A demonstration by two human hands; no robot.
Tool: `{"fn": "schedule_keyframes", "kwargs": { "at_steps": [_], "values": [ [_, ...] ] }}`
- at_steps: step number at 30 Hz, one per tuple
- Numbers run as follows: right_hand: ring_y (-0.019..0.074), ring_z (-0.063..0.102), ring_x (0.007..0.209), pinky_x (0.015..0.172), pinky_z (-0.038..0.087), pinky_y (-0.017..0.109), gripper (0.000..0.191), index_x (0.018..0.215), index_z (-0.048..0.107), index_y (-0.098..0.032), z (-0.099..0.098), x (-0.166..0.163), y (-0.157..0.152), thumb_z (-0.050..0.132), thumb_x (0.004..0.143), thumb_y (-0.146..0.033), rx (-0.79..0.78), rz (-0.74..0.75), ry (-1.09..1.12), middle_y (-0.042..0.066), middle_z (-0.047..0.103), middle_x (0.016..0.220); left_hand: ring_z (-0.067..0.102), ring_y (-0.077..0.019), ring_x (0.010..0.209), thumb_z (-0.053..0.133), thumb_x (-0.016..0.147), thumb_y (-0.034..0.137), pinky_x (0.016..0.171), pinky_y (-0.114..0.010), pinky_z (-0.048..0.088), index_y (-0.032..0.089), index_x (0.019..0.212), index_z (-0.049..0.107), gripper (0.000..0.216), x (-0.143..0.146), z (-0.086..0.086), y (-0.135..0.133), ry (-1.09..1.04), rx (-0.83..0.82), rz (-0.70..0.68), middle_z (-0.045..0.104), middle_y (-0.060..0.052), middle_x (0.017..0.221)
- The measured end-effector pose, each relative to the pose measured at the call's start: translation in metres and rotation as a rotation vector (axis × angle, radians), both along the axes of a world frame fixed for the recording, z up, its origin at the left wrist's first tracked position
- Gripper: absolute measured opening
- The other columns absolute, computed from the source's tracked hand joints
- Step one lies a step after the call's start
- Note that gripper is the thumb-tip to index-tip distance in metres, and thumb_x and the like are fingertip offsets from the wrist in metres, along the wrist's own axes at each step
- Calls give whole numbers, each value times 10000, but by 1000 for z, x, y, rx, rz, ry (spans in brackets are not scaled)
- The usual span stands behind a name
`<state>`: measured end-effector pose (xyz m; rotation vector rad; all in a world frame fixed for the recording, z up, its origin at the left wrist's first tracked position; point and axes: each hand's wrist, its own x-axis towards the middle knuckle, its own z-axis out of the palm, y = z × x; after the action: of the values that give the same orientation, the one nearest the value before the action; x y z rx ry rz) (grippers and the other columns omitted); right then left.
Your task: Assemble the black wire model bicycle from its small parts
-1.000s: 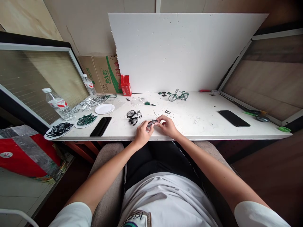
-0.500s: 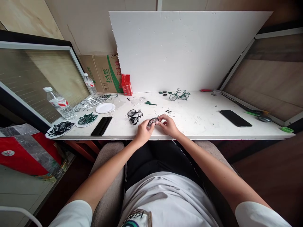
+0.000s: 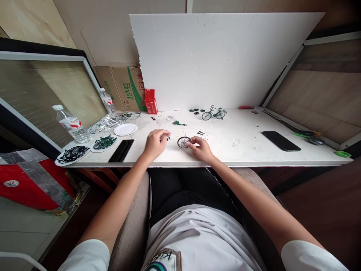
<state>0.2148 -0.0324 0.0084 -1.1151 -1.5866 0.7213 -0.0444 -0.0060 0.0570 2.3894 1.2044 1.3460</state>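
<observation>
My right hand (image 3: 200, 147) pinches a small black spoked wheel (image 3: 184, 142) by its right edge, holding it upright just above the table's front part. To the left of it, my left hand (image 3: 156, 143) hovers over the black model bicycle and hides nearly all of it. Only a small dark bit of that bicycle (image 3: 168, 138) shows beside the thumb. The fingers of this hand reach to the right with the thumb apart. Small black parts (image 3: 200, 133) lie beyond my right hand. A green model bicycle (image 3: 214, 113) stands farther back on its wheels.
A phone (image 3: 121, 151) and plates of black parts (image 3: 73, 153) and green parts (image 3: 103, 142) are at left, near a water bottle (image 3: 70, 124). A green part (image 3: 179, 123) lies mid-table. Another phone (image 3: 281, 140) is at right. A white board (image 3: 225, 60) stands behind.
My left hand has let go of the wheel and moved left over the black bicycle. The wheel stays in my right hand, now turned with its face toward me.
</observation>
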Motion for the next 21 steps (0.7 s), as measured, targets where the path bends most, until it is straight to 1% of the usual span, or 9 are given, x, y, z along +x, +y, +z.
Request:
{"fn": "schedule_keyframes", "kwargs": {
  "at_steps": [2,4,6,9,12,14,17,19,21],
  "values": [
    [234,641,889,641,487,312,498,908,651,-225,-2,1,1,723,882,-717,-8,-10,-18,64,683,923,683,-267,1126,516,821,-22,1055,-416,545,201,1100,796,454,-25,6,15,109,-8,61,798,-69,1095],
    [236,649,891,662,492,323,474,979,656,-227,-4,2,3,726,893,-688,-4,-30,-23,61,679,925,613,-314,1233,522,784,-37,1094,-462,520,211,1180,791,539,-45,4,26,270,-50,93,777,-85,1193],
    [234,659,883,707,508,341,470,1101,648,-230,-6,3,4,733,903,-648,8,-54,-17,46,669,908,573,-331,1281,517,770,-52,1141,-488,481,228,1259,772,618,-57,-4,33,387,-122,94,747,-94,1273],
    [230,668,855,764,518,365,479,1217,614,-234,-8,4,5,726,921,-593,11,-57,-22,21,658,869,531,-340,1351,504,780,-72,1174,-518,431,252,1324,745,677,-63,-22,40,458,-180,83,696,-106,1384],
    [235,679,855,776,519,374,442,1201,616,-236,-8,4,5,706,935,-577,19,-43,-56,26,675,874,483,-362,1416,509,829,-58,1157,-555,405,266,1321,747,635,-64,-37,46,466,-142,110,663,-128,1439],
    [234,678,838,765,515,372,425,1191,615,-237,-8,4,4,697,940,-570,38,-45,-76,26,679,861,465,-367,1425,523,874,-21,1141,-559,403,269,1288,760,559,-65,-44,51,459,-103,116,651,-134,1447],
    [215,655,750,715,500,356,423,1190,592,-243,-7,3,2,703,936,-562,20,-22,-93,15,691,821,501,-355,1330,531,934,53,1111,-545,425,257,1215,781,428,-67,-50,57,453,-64,126,673,-140,1332],
    [202,639,694,668,483,339,441,1201,572,-250,-8,3,1,709,932,-571,-22,21,-97,11,713,814,522,-343,1242,537,963,105,1081,-525,452,241,1157,791,348,-67,-51,59,453,-39,132,672,-141,1234],
    [195,629,666,639,464,327,447,1204,564,-254,-8,3,1,706,931,-579,-49,56,-105,9,727,810,524,-336,1201,536,979,135,1061,-511,469,235,1099,797,304,-67,-51,59,452,-11,130,660,-139,1195]
  ]
}}
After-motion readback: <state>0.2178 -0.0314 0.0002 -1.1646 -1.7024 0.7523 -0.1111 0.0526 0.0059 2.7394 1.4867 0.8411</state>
